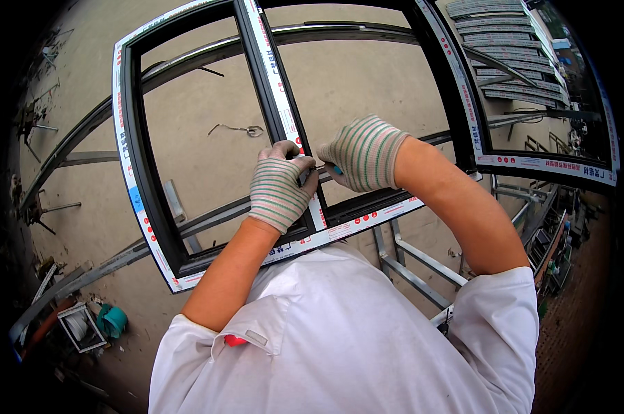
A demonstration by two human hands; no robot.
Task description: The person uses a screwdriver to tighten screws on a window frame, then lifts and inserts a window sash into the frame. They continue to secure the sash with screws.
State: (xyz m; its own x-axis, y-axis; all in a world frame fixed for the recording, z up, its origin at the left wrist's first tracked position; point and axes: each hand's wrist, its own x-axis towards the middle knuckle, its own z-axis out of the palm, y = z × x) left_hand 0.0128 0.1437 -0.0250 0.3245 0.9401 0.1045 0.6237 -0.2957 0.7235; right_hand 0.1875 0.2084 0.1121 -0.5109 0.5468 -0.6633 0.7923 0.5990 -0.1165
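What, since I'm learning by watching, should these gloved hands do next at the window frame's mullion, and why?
I'd probably brace the mullion with the left hand, then ease the right hand in against it: the left is at the mullion, while the right, seemingly closed around a mostly hidden teal object, sits just beside it.

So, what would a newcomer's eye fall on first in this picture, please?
Most likely the large black frame with white, red-marked film, spread across the upper middle. Next come the green-striped gloves: the left hand and the right hand are close together at its middle bar, near the bar's lower end. At the lower left, a teal container adds a spot of colour.
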